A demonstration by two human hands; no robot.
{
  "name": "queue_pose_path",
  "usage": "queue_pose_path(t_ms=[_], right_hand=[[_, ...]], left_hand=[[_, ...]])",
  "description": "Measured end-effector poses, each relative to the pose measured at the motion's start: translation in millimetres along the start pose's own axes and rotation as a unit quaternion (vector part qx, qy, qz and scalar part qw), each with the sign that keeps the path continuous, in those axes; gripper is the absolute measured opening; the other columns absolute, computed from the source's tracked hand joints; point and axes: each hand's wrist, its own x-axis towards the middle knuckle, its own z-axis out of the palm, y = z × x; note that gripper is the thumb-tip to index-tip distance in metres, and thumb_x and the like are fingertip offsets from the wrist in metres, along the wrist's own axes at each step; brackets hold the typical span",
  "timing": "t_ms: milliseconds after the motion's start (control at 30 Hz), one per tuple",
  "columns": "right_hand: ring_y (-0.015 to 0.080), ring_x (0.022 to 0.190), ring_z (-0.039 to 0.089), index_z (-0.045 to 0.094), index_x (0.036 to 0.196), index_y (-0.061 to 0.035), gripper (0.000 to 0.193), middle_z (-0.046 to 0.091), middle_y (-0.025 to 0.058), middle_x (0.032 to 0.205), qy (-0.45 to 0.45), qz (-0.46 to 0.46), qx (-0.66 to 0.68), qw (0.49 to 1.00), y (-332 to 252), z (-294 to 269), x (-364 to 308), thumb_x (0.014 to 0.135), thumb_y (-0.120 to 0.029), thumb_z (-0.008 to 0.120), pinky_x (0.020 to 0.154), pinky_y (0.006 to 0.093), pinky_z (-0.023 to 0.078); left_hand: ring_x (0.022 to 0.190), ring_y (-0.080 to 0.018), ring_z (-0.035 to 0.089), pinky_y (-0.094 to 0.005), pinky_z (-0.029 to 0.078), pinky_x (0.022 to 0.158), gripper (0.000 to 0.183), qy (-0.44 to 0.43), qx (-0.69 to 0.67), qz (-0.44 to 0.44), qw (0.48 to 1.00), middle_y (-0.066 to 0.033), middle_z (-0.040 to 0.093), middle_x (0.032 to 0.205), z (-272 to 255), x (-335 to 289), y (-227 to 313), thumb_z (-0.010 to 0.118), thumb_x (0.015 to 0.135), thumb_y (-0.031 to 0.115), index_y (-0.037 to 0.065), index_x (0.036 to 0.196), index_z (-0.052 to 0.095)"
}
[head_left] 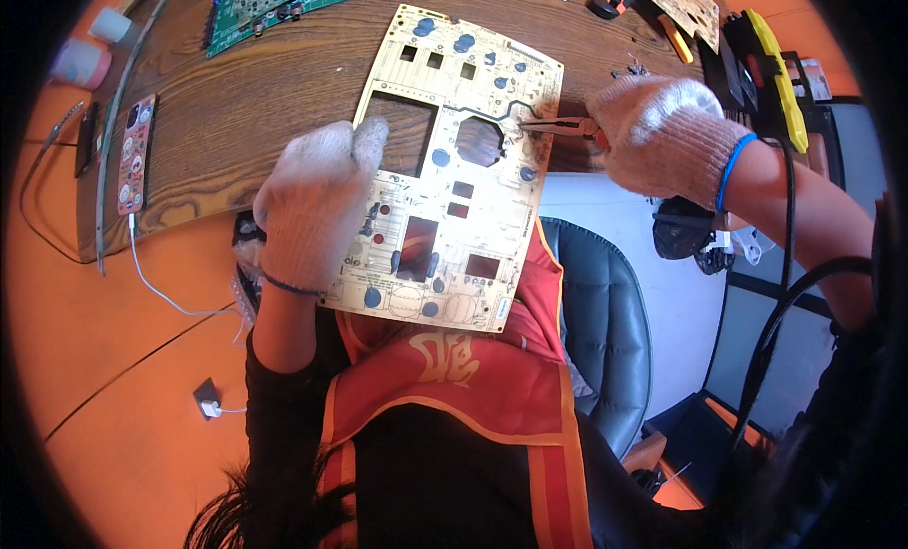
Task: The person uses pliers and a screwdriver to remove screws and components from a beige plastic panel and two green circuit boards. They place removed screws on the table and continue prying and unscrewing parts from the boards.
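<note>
Head view: the gloved left hand (317, 204) grips a yellow circuit board (437, 194) over the table's (236, 104) near edge — gloved right hand (657, 133), fingers clenched, holds pliers (567, 126) at its right side.

"What's that by the desk's (218, 104) left edge?"
"A phone (137, 152) with a white cable (194, 313) plugged into it."
"And farther back?"
"Green circuit boards (274, 10)."
"Past the near edge, a padded chair (605, 308)?"
"Yes, dark blue-grey. The yellow-and-black thing (779, 76) by the right edge, I can't make out."
</note>
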Motion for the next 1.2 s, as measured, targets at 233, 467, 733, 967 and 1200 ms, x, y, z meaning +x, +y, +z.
queue_pose_path(t_ms=[233, 467, 733, 967, 1200], right_hand=[[0.0178, 0.065, 0.066, 0.067, 0.103, -0.0047, 0.022, 0.064, 0.0083, 0.071, -0.201, -0.032, 0.490, 0.848, 14.4, 48.7, -16.8, 0.084, -0.015, 0.065, 0.056, 0.0294, 0.056], [0.0259, 0.090, 0.065, 0.056, 0.099, 0.0018, 0.026, 0.063, 0.0144, 0.087, -0.240, -0.166, 0.940, 0.178, -26.2, 126.4, -24.8, 0.091, -0.022, 0.063, 0.076, 0.0388, 0.055], [0.0257, 0.093, 0.064, 0.060, 0.107, 0.0022, 0.034, 0.063, 0.0212, 0.102, -0.239, -0.174, 0.946, 0.131, -43.0, 137.9, -49.9, 0.086, -0.024, 0.067, 0.063, 0.0284, 0.055], [0.0337, 0.110, 0.061, 0.057, 0.116, -0.0009, 0.039, 0.059, 0.0204, 0.115, -0.033, -0.121, 0.971, 0.203, -41.4, 123.1, -67.3, 0.080, -0.002, 0.070, 0.093, 0.0453, 0.053], [0.0362, 0.108, 0.056, 0.053, 0.114, -0.0040, 0.044, 0.055, 0.0178, 0.110, 0.342, 0.097, 0.377, 0.855, -34.2, 114.3, -27.7, 0.072, 0.006, 0.065, 0.091, 0.0401, 0.047]], left_hand=[[0.087, -0.0265, 0.063, -0.0376, 0.052, 0.074, 0.028, -0.033, -0.081, -0.064, 0.994, -0.0094, 0.062, 0.091, -10.0, 6.5, 4.1, 0.056, 0.087, 0.010, 0.008, 0.115, 0.061], [0.093, -0.0369, 0.062, -0.0467, 0.050, 0.078, 0.044, -0.230, -0.205, -0.337, 0.890, -0.0205, 0.065, 0.091, -33.9, 34.2, 12.7, 0.047, 0.097, 0.043, 0.002, 0.090, 0.062], [0.080, -0.0412, 0.063, -0.0481, 0.048, 0.071, 0.050, -0.220, -0.237, -0.348, 0.880, -0.0222, 0.063, 0.079, -36.2, 34.2, 11.8, 0.046, 0.097, 0.047, 0.001, 0.083, 0.063], [0.078, -0.0381, 0.063, -0.0477, 0.048, 0.070, 0.048, -0.215, -0.230, -0.359, 0.878, -0.0192, 0.062, 0.074, -33.9, 31.3, 14.3, 0.047, 0.098, 0.046, 0.003, 0.084, 0.064], [0.089, -0.0333, 0.063, -0.0456, 0.050, 0.073, 0.045, -0.098, -0.193, -0.268, 0.939, -0.0158, 0.064, 0.083, -28.1, 20.2, 16.8, 0.050, 0.096, 0.049, 0.008, 0.088, 0.064]])
